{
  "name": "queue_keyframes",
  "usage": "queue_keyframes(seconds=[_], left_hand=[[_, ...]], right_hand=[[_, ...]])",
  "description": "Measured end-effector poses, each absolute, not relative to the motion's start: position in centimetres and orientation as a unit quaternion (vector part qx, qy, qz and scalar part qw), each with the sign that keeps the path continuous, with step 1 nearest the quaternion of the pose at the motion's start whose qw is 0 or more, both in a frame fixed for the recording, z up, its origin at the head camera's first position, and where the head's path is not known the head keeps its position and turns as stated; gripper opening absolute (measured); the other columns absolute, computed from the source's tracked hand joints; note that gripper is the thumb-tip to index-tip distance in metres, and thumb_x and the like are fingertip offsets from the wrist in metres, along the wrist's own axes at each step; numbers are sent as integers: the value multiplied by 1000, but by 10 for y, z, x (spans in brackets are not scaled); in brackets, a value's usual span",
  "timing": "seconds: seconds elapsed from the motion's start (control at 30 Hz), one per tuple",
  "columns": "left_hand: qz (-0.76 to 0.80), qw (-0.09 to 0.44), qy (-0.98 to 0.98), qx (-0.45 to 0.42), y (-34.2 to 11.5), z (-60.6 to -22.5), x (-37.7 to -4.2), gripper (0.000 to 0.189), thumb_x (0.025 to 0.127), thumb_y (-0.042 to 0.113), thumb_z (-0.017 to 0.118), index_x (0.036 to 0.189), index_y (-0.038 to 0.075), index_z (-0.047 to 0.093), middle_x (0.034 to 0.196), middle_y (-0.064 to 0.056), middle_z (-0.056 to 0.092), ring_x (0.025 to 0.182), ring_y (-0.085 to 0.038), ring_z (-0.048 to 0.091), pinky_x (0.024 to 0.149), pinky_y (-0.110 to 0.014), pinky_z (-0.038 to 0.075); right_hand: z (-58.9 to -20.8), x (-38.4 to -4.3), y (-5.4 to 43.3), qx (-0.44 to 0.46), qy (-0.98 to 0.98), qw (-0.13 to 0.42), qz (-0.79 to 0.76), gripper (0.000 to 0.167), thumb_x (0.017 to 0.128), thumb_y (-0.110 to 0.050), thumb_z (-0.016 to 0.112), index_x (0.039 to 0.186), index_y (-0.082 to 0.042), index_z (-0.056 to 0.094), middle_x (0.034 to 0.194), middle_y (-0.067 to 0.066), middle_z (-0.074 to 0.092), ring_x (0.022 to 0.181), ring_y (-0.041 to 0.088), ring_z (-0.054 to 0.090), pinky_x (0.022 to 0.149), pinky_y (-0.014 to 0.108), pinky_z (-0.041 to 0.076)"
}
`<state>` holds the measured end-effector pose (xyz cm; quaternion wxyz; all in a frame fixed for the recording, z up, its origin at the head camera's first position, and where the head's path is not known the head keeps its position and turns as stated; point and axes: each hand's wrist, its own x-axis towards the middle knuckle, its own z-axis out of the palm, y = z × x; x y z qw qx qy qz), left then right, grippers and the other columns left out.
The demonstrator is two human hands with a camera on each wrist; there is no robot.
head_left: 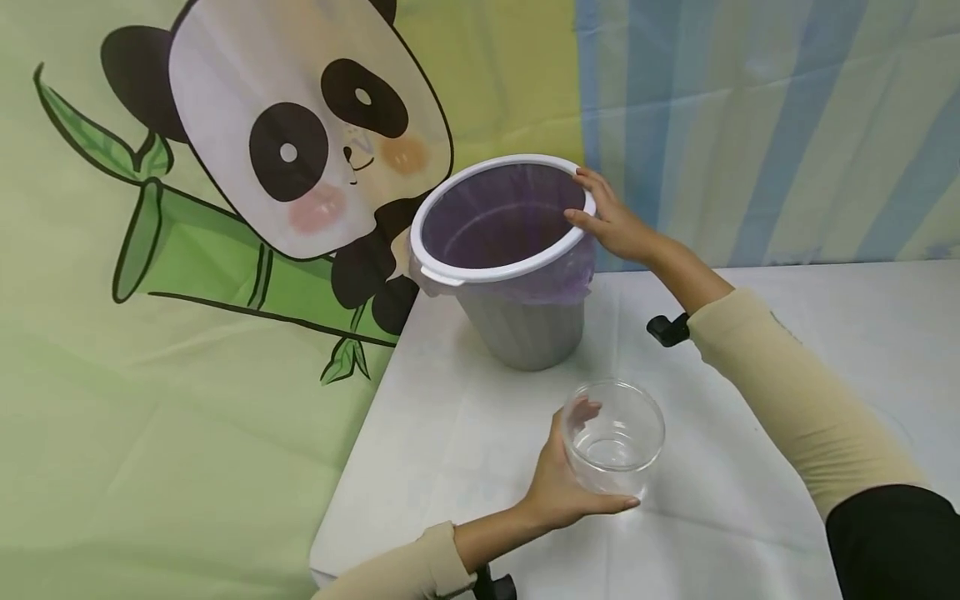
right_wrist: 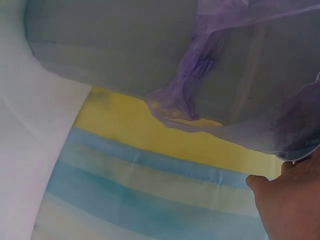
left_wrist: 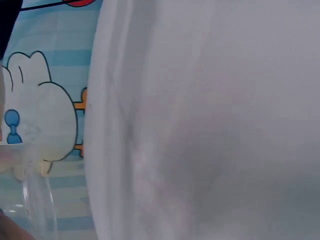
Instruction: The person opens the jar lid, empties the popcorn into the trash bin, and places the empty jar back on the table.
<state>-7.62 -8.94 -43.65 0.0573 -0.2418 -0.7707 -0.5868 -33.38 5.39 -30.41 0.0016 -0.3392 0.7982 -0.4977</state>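
A grey trash can (head_left: 525,329) with a white rim stands toward the back of the table, lined with a thin purple bag (head_left: 558,279) folded over its edge. My right hand (head_left: 618,223) grips the rim on its right side, thumb and fingers astride it. Nearer to me, my left hand (head_left: 558,492) holds a clear round glass bowl (head_left: 618,437) from its left side, thumb along the near side. No contents show in the bowl. In the right wrist view, the bag (right_wrist: 187,85) hangs down the grey can wall (right_wrist: 110,50).
The white tabletop (head_left: 757,517) ends at a slanted left edge. Behind it hangs a cloth with a panda print (head_left: 285,150) and blue stripes (head_left: 652,100). A small black piece (head_left: 667,330) sits at the right wrist.
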Motion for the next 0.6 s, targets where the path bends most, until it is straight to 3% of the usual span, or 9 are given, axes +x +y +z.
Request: queue_keyframes(seconds=[0.17,0.37,0.6], left_hand=[[-536,75,-811,-220,-75,-503,-99,117,50,23,91,142,24,18,137,5,37,122,-14,39,95,-32,40],[-510,81,-828,-220,-70,-527,-109,117,50,24,90,142,24,17,137,3,38,123,-18,41,95,-34,40],[-509,94,-821,-244,-68,-538,-111,119,47,21,92,141,21,19,136,-2,40,123,-22,43,95,-33,41]], right_hand=[[-296,-325,52,-340,779,0,-526,68,94,-26,43,144,5,9,152,14,-2,138,27,-5,108,51,1],[-308,-337,54,-338,783,-3,-522,70,94,-32,45,146,-1,10,153,7,-1,138,24,-4,108,51,2],[-289,-316,49,-344,782,7,-519,65,95,-22,42,143,7,9,151,16,-2,138,30,-4,108,52,2]])
